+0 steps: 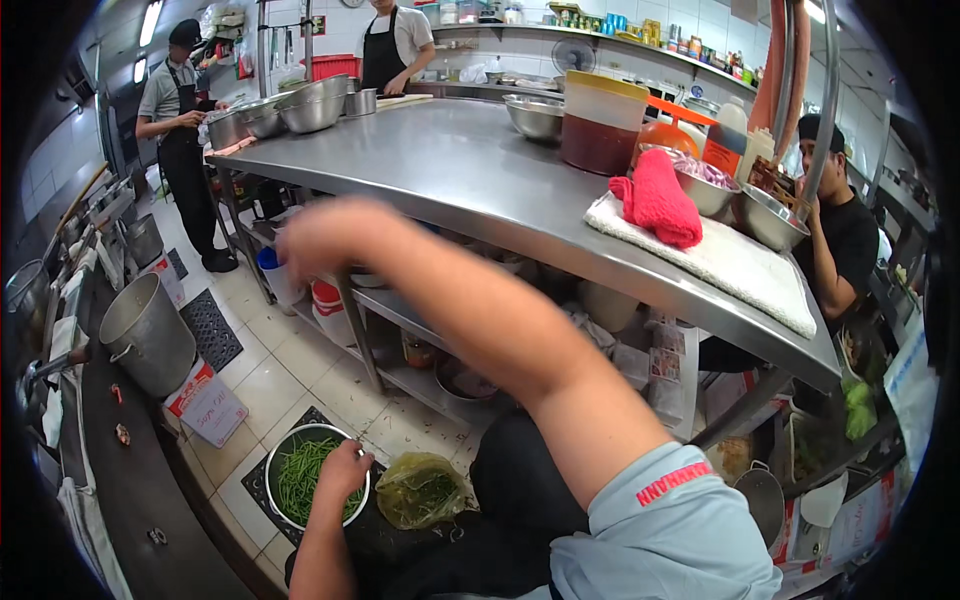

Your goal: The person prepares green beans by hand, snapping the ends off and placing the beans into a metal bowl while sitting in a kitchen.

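A round metal pot [271, 491] full of green beans [304, 469] stands on a black mat on the tiled floor, low in the view. My left hand [346, 469] is at the pot's right rim with its fingers curled; whether it grips the rim or something small cannot be made out. Beside the pot lies a yellowish plastic bag [421, 487] with green bits inside. My right hand [311, 236] is raised, far from the pot, near the edge of the steel table [420, 165], and blurred by motion. What it holds, if anything, does not show.
A tall metal stockpot [146, 330] sits on a carton [206, 409] at the left. On the table are a red cloth [664, 199], a white towel [720, 270], a plastic tub [604, 124] and metal bowls [319, 109]. Several people stand around, one beyond the table's right end.
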`<state>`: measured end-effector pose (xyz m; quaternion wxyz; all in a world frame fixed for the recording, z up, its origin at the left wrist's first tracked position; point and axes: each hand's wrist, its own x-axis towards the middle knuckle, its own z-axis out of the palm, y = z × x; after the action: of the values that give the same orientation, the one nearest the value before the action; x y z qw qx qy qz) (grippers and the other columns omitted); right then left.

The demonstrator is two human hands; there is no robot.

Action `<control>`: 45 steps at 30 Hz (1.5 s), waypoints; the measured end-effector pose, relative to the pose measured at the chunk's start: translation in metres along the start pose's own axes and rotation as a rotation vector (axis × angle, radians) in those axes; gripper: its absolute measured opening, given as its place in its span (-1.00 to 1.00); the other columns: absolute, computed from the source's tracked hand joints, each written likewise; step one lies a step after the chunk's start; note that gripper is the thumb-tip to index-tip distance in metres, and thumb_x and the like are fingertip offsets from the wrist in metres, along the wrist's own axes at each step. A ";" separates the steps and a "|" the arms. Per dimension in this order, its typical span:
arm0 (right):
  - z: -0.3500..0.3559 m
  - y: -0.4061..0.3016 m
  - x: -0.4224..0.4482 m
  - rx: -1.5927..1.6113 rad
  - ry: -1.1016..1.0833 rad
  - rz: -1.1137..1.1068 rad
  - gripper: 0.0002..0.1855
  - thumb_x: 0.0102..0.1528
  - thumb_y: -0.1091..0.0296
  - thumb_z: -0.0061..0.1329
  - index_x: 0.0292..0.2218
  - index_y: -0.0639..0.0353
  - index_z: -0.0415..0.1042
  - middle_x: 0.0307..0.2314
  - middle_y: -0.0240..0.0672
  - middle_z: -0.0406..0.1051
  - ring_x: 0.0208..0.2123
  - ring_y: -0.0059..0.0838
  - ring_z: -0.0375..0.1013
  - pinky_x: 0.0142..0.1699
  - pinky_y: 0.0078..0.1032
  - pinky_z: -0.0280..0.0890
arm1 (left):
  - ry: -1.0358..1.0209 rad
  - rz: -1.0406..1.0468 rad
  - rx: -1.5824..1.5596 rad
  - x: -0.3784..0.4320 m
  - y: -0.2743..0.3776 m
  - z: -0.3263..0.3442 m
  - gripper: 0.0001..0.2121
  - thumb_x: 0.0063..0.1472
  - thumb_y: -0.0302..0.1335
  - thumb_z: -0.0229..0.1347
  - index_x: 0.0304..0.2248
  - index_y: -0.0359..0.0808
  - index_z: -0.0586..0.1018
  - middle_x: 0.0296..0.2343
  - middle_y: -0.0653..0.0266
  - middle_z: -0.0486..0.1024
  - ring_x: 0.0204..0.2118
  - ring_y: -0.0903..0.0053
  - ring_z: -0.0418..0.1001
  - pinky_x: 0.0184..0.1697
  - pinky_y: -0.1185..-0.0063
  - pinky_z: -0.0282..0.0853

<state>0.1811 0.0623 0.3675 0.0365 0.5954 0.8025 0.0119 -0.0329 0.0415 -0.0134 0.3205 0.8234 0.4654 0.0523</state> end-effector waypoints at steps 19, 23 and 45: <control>-0.146 0.306 -0.082 0.675 1.284 1.113 0.15 0.08 0.42 -0.01 0.33 0.35 -0.67 -0.13 0.10 0.45 -0.27 -0.12 0.57 -0.34 -0.25 0.54 | -0.468 0.272 0.136 -0.029 0.039 -0.008 -0.50 0.25 -0.13 0.10 0.04 -0.32 0.49 -0.16 -0.12 0.57 -0.06 0.01 0.52 0.02 0.22 0.42; -0.136 0.313 -0.077 0.705 1.376 1.102 0.05 0.12 0.36 0.00 0.35 0.17 -0.49 -0.03 0.05 0.37 -0.26 -0.11 0.56 -0.32 -0.29 0.54 | -0.462 0.265 0.158 -0.022 0.036 -0.004 -0.51 0.25 -0.14 0.10 0.04 -0.32 0.49 -0.16 -0.12 0.57 -0.05 0.01 0.52 0.03 0.23 0.41; -0.128 0.322 -0.103 1.354 1.747 0.692 -0.38 0.12 0.56 -0.04 0.11 -0.09 -0.01 -0.20 -0.22 0.37 -0.40 -0.40 0.34 -0.49 -0.43 0.25 | -0.535 0.188 0.188 -0.020 0.032 0.015 -0.53 0.25 -0.13 0.11 0.01 -0.31 0.51 -0.16 -0.14 0.56 -0.06 0.01 0.52 0.03 0.22 0.41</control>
<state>0.5091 0.0610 0.5195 -0.8619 0.4698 0.1908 -0.0035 -0.0148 0.0063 -0.0028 0.3480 0.8734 0.2890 -0.1805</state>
